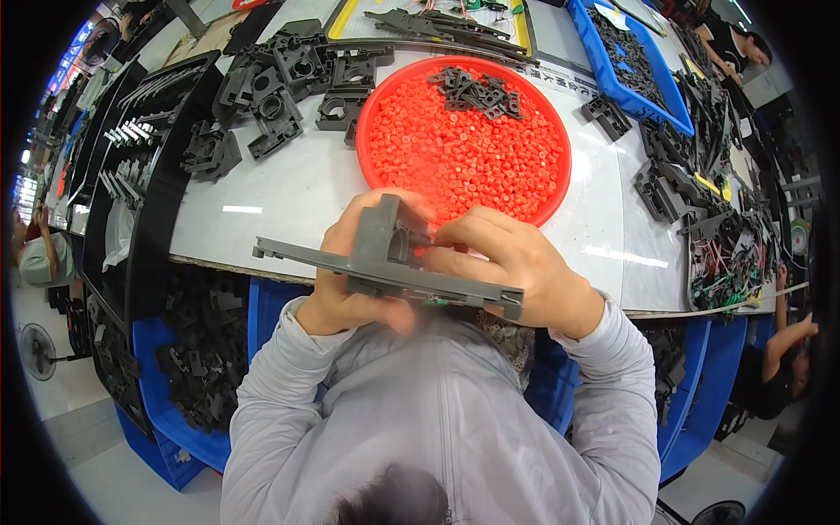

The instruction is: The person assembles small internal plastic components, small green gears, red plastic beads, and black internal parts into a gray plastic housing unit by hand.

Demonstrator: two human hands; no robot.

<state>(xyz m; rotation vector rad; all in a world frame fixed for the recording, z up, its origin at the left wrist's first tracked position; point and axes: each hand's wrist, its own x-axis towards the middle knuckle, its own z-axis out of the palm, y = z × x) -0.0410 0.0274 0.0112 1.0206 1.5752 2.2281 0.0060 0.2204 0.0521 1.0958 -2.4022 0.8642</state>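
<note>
A long dark grey plastic part (385, 262) with a raised, hollow block on it is held up in front of my chest, above the table's near edge. My left hand (337, 302) wraps around it from behind and below, closed on it. The curled fingers of my right hand (525, 267) press in at the hollow of the block. A speck of red (420, 251) shows at these fingertips, apparently a small red plastic piece; the fingers partly hide it. Just beyond my hands stands a round red tray (564, 166) filled with small red plastic pieces (464, 162).
Several small dark parts (481, 92) lie on the red pieces. Grey housings (276, 109) pile up at the back left, beside a black rack (166, 175). A blue bin (674, 118) and more parts (665, 188) occupy the right. Blue crates (162, 385) stand below the table; other people work nearby.
</note>
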